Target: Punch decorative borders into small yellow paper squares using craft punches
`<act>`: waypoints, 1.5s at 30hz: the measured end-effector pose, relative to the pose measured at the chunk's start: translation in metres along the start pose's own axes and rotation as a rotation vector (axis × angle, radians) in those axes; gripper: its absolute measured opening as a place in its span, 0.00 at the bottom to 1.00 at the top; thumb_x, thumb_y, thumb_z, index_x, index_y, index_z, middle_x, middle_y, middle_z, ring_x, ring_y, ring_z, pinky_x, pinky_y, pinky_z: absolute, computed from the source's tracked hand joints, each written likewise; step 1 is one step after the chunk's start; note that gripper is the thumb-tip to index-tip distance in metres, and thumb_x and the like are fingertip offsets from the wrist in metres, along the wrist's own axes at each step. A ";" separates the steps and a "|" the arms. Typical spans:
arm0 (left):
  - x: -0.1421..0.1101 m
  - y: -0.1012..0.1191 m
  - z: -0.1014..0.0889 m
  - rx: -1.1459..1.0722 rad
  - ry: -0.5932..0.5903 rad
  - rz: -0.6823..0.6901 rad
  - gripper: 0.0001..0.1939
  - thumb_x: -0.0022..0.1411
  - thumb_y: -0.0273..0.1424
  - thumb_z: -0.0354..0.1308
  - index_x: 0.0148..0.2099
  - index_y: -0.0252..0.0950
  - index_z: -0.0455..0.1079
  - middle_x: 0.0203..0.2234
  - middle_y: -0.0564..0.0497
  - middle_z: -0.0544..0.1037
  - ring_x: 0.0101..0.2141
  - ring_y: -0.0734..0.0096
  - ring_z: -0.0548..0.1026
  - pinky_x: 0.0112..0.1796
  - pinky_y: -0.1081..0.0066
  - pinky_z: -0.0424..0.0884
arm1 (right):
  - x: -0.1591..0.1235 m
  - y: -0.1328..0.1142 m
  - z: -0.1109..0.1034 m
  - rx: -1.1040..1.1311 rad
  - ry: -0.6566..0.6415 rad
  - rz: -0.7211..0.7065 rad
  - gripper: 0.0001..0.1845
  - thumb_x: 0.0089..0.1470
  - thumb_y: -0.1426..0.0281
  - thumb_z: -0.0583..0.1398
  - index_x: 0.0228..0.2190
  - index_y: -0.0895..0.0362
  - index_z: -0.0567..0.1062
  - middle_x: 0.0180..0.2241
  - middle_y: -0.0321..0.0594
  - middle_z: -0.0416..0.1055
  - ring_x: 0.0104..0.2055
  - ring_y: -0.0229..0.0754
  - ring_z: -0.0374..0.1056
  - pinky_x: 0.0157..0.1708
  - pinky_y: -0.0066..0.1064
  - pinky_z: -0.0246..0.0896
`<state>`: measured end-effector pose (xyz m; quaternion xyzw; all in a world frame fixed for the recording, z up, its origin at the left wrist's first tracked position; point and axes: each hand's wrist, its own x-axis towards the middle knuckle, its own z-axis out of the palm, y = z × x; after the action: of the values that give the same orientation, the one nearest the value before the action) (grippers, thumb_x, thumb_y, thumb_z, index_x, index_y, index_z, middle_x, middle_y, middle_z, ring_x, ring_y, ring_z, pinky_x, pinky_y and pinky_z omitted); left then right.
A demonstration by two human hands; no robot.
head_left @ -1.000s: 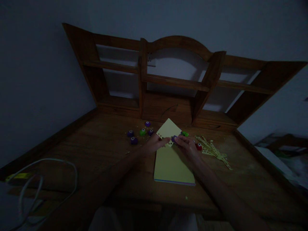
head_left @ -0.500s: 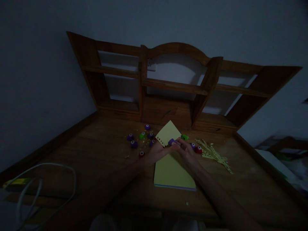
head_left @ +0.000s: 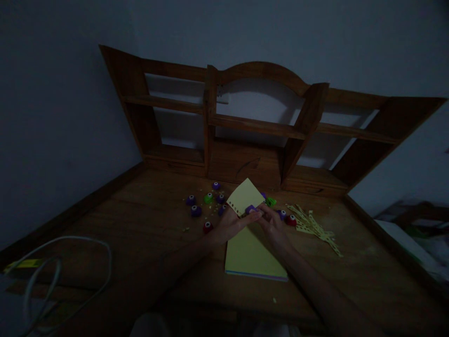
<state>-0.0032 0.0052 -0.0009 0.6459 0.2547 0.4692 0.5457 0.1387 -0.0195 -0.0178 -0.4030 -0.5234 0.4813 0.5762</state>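
My left hand (head_left: pixel 229 226) is closed on a small sheet of yellow paper (head_left: pixel 245 194), tilted up over the table, with a row of punched holes along its left edge. A purple paper punch (head_left: pixel 251 209) sits at the sheet's lower edge. My right hand (head_left: pixel 272 224) grips this punch from the right, and my left thumb reaches across to it. Below both hands lies a stack of coloured paper (head_left: pixel 256 255), yellow on top. Left of the hands stand several purple punches (head_left: pixel 195 211), a green punch (head_left: pixel 208 198) and a red punch (head_left: pixel 207 227).
Punched yellow strips (head_left: pixel 315 227) lie in a heap on the right, beside another red punch (head_left: pixel 291 220). Small paper bits are scattered on the wooden table (head_left: pixel 147 224). A wooden shelf unit (head_left: pixel 245 164) stands along the back. A white cable (head_left: pixel 109 257) loops at the left.
The whole view has shifted slightly to the right. Both hands stay closed on the sheet and the purple punch, almost in the same pose.
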 end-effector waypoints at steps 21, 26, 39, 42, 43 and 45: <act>0.002 -0.010 -0.002 -0.131 0.114 -0.129 0.23 0.53 0.41 0.62 0.49 0.37 0.68 0.47 0.46 0.74 0.49 0.59 0.71 0.49 0.64 0.64 | 0.004 0.001 0.001 0.199 0.000 0.143 0.11 0.47 0.61 0.65 0.32 0.54 0.75 0.33 0.38 0.75 0.36 0.42 0.70 0.39 0.33 0.64; 0.002 -0.016 -0.007 -0.171 0.173 -0.276 0.25 0.55 0.48 0.58 0.46 0.34 0.72 0.35 0.45 0.79 0.44 0.55 0.74 0.45 0.61 0.66 | 0.006 -0.001 0.001 0.280 -0.020 0.199 0.12 0.47 0.61 0.66 0.30 0.56 0.75 0.30 0.37 0.75 0.32 0.40 0.71 0.37 0.33 0.66; 0.013 -0.013 -0.018 -0.195 0.265 -0.253 0.28 0.56 0.51 0.55 0.47 0.31 0.72 0.34 0.43 0.79 0.37 0.60 0.76 0.41 0.65 0.67 | 0.005 -0.005 -0.002 0.201 -0.073 0.171 0.15 0.51 0.60 0.63 0.39 0.56 0.76 0.37 0.43 0.77 0.36 0.41 0.72 0.39 0.34 0.65; 0.013 -0.013 -0.020 -0.184 0.263 -0.264 0.28 0.56 0.51 0.56 0.46 0.31 0.72 0.34 0.43 0.79 0.35 0.61 0.76 0.40 0.65 0.68 | 0.005 -0.005 -0.002 0.199 -0.075 0.166 0.15 0.51 0.61 0.63 0.39 0.56 0.76 0.37 0.43 0.77 0.36 0.41 0.72 0.39 0.34 0.65; 0.013 -0.014 -0.020 -0.178 0.258 -0.268 0.28 0.55 0.51 0.56 0.45 0.30 0.72 0.34 0.43 0.79 0.35 0.61 0.76 0.40 0.65 0.68 | 0.005 -0.005 -0.002 0.199 -0.074 0.164 0.15 0.51 0.61 0.63 0.39 0.56 0.75 0.37 0.42 0.77 0.36 0.41 0.72 0.39 0.34 0.65; 0.013 -0.015 -0.019 -0.179 0.249 -0.267 0.29 0.55 0.51 0.56 0.46 0.30 0.72 0.34 0.43 0.79 0.34 0.61 0.76 0.40 0.65 0.68 | 0.005 -0.006 -0.002 0.195 -0.070 0.164 0.14 0.51 0.61 0.63 0.39 0.56 0.75 0.37 0.42 0.77 0.36 0.41 0.72 0.39 0.33 0.65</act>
<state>-0.0120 0.0295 -0.0118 0.4925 0.3608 0.4897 0.6225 0.1412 -0.0164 -0.0108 -0.3696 -0.4592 0.5893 0.5526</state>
